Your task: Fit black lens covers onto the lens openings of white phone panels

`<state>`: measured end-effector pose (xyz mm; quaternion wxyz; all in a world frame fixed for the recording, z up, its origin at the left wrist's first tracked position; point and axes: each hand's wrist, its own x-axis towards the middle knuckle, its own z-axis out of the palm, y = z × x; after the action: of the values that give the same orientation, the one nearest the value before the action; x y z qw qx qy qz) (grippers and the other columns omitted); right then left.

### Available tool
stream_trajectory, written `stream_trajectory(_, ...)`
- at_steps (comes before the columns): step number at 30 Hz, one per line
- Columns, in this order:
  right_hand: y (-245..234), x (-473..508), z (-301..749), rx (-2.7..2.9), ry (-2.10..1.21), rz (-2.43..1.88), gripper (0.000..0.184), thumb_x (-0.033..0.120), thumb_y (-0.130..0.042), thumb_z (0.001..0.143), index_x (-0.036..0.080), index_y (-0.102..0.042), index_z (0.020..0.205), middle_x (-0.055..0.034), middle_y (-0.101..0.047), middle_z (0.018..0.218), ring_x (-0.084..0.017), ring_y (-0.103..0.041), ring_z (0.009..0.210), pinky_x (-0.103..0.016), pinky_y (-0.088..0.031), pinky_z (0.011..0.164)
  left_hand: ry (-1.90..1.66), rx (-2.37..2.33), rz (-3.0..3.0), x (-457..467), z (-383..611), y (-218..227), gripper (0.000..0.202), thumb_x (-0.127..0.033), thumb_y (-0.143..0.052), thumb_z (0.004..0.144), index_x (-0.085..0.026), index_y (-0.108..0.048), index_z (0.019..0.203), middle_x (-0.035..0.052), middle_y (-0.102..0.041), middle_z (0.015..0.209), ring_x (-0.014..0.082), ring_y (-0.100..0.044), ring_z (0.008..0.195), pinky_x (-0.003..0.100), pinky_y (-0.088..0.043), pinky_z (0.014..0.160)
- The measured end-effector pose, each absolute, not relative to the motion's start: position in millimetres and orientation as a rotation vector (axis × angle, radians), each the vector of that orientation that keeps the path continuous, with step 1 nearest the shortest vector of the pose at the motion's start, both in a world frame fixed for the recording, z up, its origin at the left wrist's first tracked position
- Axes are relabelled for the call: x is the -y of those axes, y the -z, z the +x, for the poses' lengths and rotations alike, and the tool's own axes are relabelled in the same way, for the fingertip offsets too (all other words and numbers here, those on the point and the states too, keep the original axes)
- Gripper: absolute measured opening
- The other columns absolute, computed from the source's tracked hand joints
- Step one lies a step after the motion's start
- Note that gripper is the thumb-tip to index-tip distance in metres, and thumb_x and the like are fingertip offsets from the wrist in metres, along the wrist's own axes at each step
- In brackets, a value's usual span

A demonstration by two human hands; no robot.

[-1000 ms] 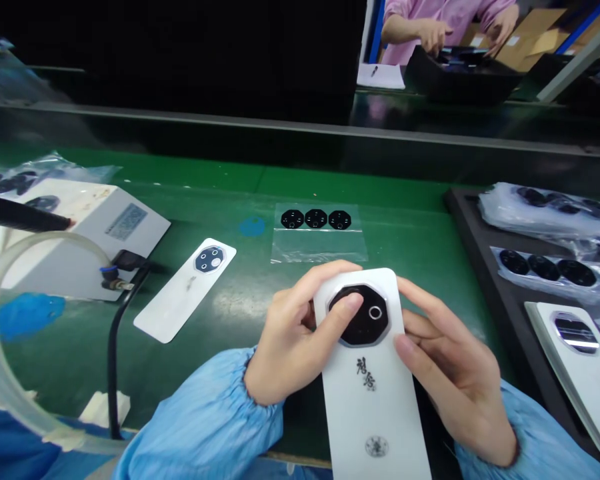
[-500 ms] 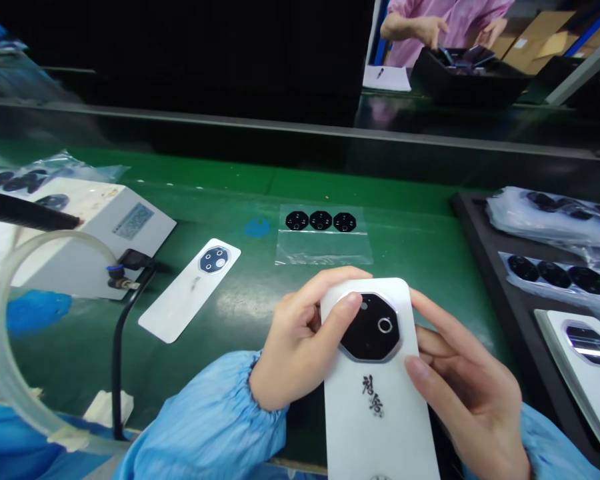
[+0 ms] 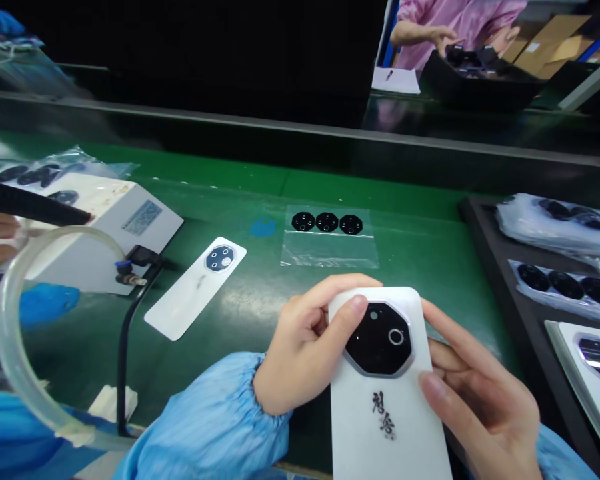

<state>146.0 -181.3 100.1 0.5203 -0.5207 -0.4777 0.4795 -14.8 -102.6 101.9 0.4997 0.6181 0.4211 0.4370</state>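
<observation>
Between my two hands is a white phone back cover (image 3: 360, 413) with dark brush-style characters and a black octagonal camera lens plate (image 3: 380, 343) near its top. My left hand (image 3: 305, 347) grips its upper left edge, the thumb resting on the rim of the lens plate and the fingers behind the top. On the right edge, my right hand (image 3: 485, 393) holds the cover between thumb and fingers. Beyond them a clear plastic bag (image 3: 330, 253) lies flat with three black octagonal lens plates. A second white back cover (image 3: 185, 300) rests on the green table to the left.
At the left stands a white machine (image 3: 145, 247) with a clear hose (image 3: 10, 333) and black cable. A dark tray (image 3: 485, 247) at the right holds bagged lens plates and stacked white covers (image 3: 580, 380). Across the bench, a person in pink (image 3: 460, 27) handles things in a black box.
The view has shifted slightly, so everything sits a little further right. My grip on the cover looks the same. Another person's fingers now show at the far left, behind the hose.
</observation>
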Motion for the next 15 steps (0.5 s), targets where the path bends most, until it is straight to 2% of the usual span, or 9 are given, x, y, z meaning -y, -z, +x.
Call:
stream_trajectory(6, -104.1, 182.1, 143.3, 1.04, -1.218, -1.216, 0.043, 0.026, -0.058, 0.092, 0.038, -0.053, 0.133, -0.0036, -0.076, 0.1, -0.021, -0.074, 0.072, -0.022, -0.061, 0.051, -1.009, -0.974, 1.409, 101.1, -16.9, -103.6, 0.019, -0.034, -0.057, 0.091, -0.022, -0.072, 0.094, 0.0041, -0.072, 0.093, 0.0162, -0.065, 0.075, 0.021, -0.037, 0.039)
stream_trajectory(11, -109.2, 181.6, 141.4, 0.946, -1.305, -1.208, 0.041, 0.028, -0.059, 0.091, 0.04, -0.056, 0.13, -0.0016, -0.076, 0.101, -0.02, -0.074, 0.075, -0.022, -0.061, 0.052, -0.964, -0.871, 1.258, 100.9, -18.9, -102.9, 0.017, -0.037, -0.059, 0.089, -0.024, -0.069, 0.095, 0.0002, -0.064, 0.071, 0.0094, -0.05, 0.051, 0.021, -0.034, 0.039)
stream_trajectory(15, -108.9, 181.5, 142.1, 0.896, -1.34, -1.199, 0.04, 0.027, -0.06, 0.09, 0.041, -0.057, 0.128, -0.0009, -0.076, 0.099, -0.019, -0.074, 0.073, -0.02, -0.059, 0.052, -0.949, -0.849, 1.24, 98.9, -18.5, -102.8, 0.017, -0.038, -0.059, 0.089, -0.024, -0.068, 0.096, -0.0011, -0.059, 0.064, 0.0087, -0.044, 0.047, 0.021, -0.031, 0.038)
